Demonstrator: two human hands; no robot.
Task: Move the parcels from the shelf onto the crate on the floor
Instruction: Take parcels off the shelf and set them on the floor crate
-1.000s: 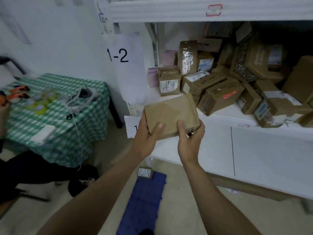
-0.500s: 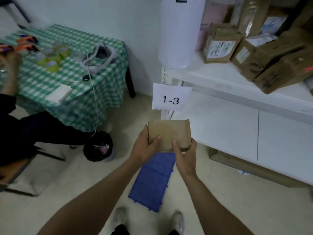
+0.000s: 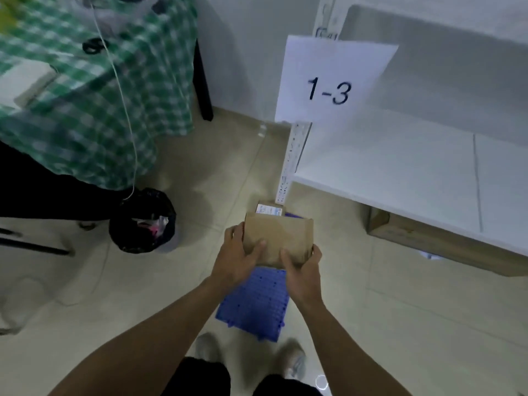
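Cardboard parcel (image 3: 278,240) gripped by left hand (image 3: 238,260) and right hand (image 3: 303,270) above blue crate (image 3: 254,304).

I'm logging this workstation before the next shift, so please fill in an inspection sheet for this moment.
Surface: beige tile floor.
Job's things: blue crate on floor; small labelled parcel at its far end; brown parcel held above crate.
Clutter: black bin, cardboard box under shelf.
Grippers: left hand and right hand grip the brown parcel.
Cables: white cord hangs from checked table.
Surroundings: white shelf, sign 1-3.
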